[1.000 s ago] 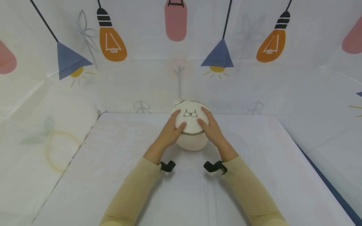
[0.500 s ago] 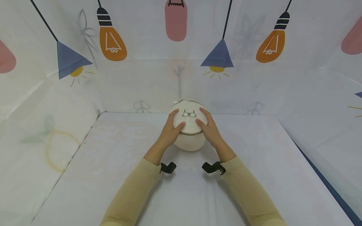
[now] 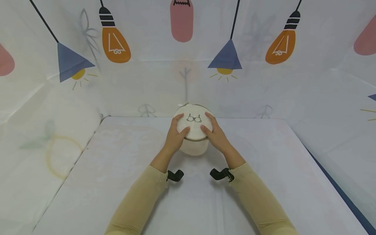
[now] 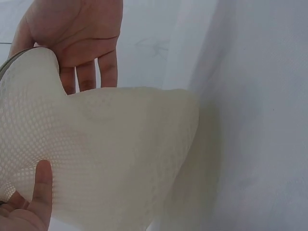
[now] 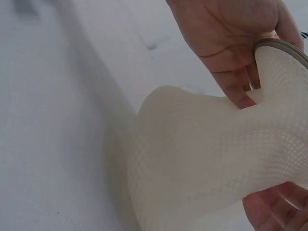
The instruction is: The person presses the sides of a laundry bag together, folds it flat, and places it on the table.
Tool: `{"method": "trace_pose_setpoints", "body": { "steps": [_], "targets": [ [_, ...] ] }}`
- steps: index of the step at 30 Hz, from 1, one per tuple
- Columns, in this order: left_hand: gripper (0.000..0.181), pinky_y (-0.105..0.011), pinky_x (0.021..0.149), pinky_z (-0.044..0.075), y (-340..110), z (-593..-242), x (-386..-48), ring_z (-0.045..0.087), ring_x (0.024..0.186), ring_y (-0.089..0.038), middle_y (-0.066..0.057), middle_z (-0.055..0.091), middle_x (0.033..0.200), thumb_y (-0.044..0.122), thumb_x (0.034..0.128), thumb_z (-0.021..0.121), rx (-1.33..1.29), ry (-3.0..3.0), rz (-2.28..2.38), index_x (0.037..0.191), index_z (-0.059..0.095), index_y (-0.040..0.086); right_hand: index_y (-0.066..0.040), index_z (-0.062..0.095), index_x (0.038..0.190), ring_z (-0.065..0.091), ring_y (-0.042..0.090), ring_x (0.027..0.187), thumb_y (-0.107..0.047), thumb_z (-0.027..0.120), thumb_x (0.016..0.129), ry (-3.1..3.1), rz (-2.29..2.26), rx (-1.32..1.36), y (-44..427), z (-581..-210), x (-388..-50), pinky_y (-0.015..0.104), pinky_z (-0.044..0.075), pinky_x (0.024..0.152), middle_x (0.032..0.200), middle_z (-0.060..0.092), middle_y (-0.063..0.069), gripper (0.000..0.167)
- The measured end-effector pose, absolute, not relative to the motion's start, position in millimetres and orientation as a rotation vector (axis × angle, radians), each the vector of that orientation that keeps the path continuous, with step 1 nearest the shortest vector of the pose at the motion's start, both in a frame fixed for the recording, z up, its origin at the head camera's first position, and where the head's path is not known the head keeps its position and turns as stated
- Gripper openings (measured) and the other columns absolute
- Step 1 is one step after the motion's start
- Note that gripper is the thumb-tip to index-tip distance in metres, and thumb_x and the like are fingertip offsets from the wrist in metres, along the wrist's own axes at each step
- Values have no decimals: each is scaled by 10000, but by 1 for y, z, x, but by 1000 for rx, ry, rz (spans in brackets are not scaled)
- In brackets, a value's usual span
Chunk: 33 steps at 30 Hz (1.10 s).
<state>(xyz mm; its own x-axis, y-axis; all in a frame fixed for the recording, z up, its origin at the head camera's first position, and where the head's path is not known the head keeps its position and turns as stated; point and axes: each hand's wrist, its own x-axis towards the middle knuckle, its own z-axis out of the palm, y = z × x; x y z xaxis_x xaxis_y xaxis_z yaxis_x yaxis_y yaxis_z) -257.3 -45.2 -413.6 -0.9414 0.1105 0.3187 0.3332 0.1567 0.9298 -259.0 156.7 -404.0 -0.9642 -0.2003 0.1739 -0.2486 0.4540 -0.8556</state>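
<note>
A cream mesh laundry bag (image 3: pixel 195 129) with a pair of glasses drawn on its round top stands near the far edge of the table. An olive-brown zip edge rings that top. My left hand (image 3: pixel 175 135) grips the bag's left side, thumb on top. From the right side my right hand (image 3: pixel 218 134) grips it the same way. In the left wrist view the mesh body (image 4: pixel 125 149) bulges and folds between both hands. The right wrist view shows the soft mesh (image 5: pixel 187 144) and the zip rim (image 5: pixel 284 47). The bag's inside is hidden.
A white cloth covers the table (image 3: pixel 194 202). White sheeting printed with lamps and bulbs (image 3: pixel 116 44) hangs behind and at both sides. Small black devices (image 3: pixel 175 176) sit at both wrists. A dark blue strip (image 3: pixel 337 182) runs along the right edge.
Both hands have shifted the laundry bag slightly to the left. The lower part of the bag shows narrower beneath the top. The grip stays the same.
</note>
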Motion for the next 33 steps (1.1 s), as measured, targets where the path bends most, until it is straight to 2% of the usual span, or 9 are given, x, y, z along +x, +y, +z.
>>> {"method": "trace_pose_setpoints", "body": {
  "steps": [2,4,6,9,12,16,21,27,33],
  "targets": [
    [617,-447,1212,199,-45,-414,-257,274,1481,-295,-151,337,1574,166,975,611,-451,-2218,-1905,1524,330,128,-318,168,1600,614,387,1112,-451,507,1035,-2673,1538,394,156,-402,-257,505,527,907,1593,302,199,673],
    [615,-457,1210,204,-45,-414,-257,280,1477,-312,-167,341,1568,151,975,613,-464,-2191,-1921,1523,335,112,-319,151,1603,666,326,855,-454,502,1036,-2698,1515,390,156,-400,-256,442,569,748,1539,364,245,681],
    [607,-456,1206,217,-45,-415,-256,294,1470,-314,-168,352,1561,147,976,610,-468,-2173,-1928,1520,345,108,-319,138,1605,672,283,738,-460,499,1036,-2707,1513,389,155,-399,-255,440,585,720,1515,382,273,689],
    [592,-447,1200,238,-45,-415,-255,313,1462,-302,-161,366,1551,146,975,604,-469,-2158,-1927,1512,357,107,-329,129,1605,677,279,689,-464,498,1036,-2700,1558,396,155,-398,-255,502,595,720,1532,350,279,692],
    [571,-428,1186,275,-44,-416,-255,355,1437,-285,-150,397,1529,145,970,601,-460,-2147,-1928,1494,379,109,-344,121,1604,692,331,755,-456,504,1035,-2674,1643,406,154,-399,-255,537,595,709,1580,276,247,695],
    [540,-427,1150,342,-42,-418,-254,433,1373,-295,-153,432,1495,130,965,598,-463,-2107,-1952,1469,409,95,-337,112,1605,667,394,944,-416,510,1042,-2611,1789,429,153,-401,-256,493,607,689,1634,151,186,694],
    [527,-443,1147,345,-38,-418,-252,435,1371,-314,-160,429,1503,124,964,604,-443,-2085,-1965,1459,428,89,-283,119,1611,562,449,1146,-349,507,1054,-2520,1915,432,153,-403,-258,546,575,812,1651,80,157,682],
    [540,-430,1185,276,-36,-420,-250,369,1427,-297,-148,404,1533,144,972,612,-401,-2120,-1979,1474,417,109,-210,175,1607,202,344,1489,-324,519,1049,-2443,1909,413,153,-404,-260,559,266,1161,1663,101,119,665],
    [542,-428,1192,262,-36,-425,-251,349,1439,-289,-140,376,1549,167,989,611,-438,-2131,-2010,1483,394,113,-214,238,1592,151,291,1516,-328,541,1032,-2439,1871,355,153,-405,-259,530,153,1207,1657,156,92,647]
  ]
}}
